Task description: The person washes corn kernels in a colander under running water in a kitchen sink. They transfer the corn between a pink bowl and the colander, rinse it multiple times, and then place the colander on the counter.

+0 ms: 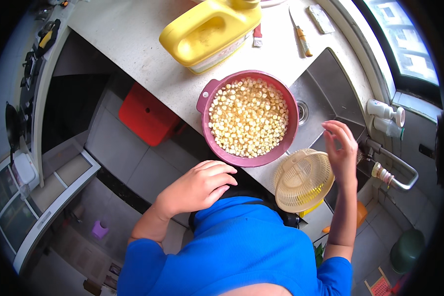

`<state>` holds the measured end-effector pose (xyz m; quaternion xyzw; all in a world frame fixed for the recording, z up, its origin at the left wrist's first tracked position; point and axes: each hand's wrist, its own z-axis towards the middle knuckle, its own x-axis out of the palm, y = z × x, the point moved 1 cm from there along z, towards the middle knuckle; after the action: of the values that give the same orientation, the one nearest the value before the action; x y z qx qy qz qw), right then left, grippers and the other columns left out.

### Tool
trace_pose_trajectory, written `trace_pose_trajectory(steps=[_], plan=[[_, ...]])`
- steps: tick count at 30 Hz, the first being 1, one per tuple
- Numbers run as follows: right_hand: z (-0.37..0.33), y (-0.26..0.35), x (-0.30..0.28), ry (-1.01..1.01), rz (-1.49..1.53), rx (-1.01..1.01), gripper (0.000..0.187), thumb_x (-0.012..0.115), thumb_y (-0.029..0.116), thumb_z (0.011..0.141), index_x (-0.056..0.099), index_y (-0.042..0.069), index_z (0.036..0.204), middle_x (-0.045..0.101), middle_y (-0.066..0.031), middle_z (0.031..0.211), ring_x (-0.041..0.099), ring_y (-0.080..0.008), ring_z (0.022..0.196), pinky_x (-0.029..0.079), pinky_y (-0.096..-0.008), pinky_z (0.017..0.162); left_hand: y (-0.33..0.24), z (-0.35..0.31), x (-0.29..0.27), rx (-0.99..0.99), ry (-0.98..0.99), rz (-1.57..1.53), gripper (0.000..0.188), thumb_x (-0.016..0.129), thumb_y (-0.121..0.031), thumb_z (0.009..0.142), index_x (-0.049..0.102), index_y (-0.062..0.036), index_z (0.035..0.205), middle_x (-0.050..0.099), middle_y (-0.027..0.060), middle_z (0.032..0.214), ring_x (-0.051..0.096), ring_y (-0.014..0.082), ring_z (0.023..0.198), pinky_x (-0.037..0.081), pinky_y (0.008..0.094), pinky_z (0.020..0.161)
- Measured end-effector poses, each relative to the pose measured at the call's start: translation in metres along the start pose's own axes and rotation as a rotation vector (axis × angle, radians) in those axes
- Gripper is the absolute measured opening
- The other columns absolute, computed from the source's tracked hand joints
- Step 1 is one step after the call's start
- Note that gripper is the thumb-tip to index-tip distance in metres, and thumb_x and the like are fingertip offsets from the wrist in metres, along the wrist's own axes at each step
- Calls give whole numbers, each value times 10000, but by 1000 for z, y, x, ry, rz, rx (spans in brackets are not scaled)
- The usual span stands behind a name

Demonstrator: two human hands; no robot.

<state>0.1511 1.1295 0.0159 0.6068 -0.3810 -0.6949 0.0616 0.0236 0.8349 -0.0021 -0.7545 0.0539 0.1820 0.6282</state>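
Note:
A dusky-pink plastic basin (293, 98) sits at the counter's edge, partly over the sink. Pale yellow, corn-like kernels (249, 118) fill it, with liquid showing among them. My left hand (200, 185) hovers just off the basin's near left rim, fingers loosely stretched and nothing in them. On the other side, my right hand (341, 148) is raised over the sink, its fingers slightly bent and apart, holding nothing. Below it and to its left, a beige plastic strainer basket (301, 180) rests tilted at the sink's near edge; the right hand is nearest to this basket.
A big yellow jug (209, 32) stands behind the basin on the white counter (128, 29). Farther back lie a wooden-handled knife (302, 37) and a red-handled brush (257, 37). The faucet (394, 170) juts in at the sink's right. A red stool (148, 114) stands below the counter.

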Motion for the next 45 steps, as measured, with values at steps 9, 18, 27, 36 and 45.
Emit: trace_pose_trajectory(steps=[9, 18, 27, 36, 45], plan=[[24, 85, 155, 143, -10, -483, 211, 653, 115, 720, 620, 85, 926, 519, -90, 869, 504, -261, 838, 417, -371, 716, -7, 9, 4, 3, 43, 21, 204, 613, -38, 757, 615, -48, 961, 589, 117, 1071, 548, 288, 1015, 422, 386, 911], [18, 46, 109, 220, -5, -283, 148, 705, 151, 717, 608, 42, 698, 517, -84, 689, 554, -257, 662, 459, -372, 591, 1, 1, 9, -50, 20, -34, 214, 609, -33, 760, 612, -43, 973, 588, 117, 1074, 550, 286, 1014, 425, 389, 907], [16, 20, -3, 553, 883, 62, 110, 666, 88, 791, 625, -8, 758, 562, -34, 704, 525, -91, 629, 417, -232, 585, -8, 8, 3, -56, -64, -85, 176, 595, 4, 766, 621, -29, 937, 589, 128, 1062, 576, 291, 964, 459, 373, 858], [26, 47, 80, 247, -173, -385, 541, 631, 48, 705, 479, 118, 1220, 433, -175, 1263, 476, -382, 1076, 450, -437, 870, 21, 90, 13, -256, -438, 360, 473, 586, -6, 774, 436, 41, 1220, 376, 249, 1302, 385, 400, 1190, 321, 429, 1011], [10, 46, 94, 367, -154, -283, 413, 576, 77, 734, 531, 32, 1142, 457, -217, 1211, 431, -393, 1128, 398, -452, 928, 20, 74, 15, -222, -242, 387, 439, 633, -62, 751, 464, 85, 1129, 415, 257, 1196, 407, 415, 1127, 354, 447, 967]])
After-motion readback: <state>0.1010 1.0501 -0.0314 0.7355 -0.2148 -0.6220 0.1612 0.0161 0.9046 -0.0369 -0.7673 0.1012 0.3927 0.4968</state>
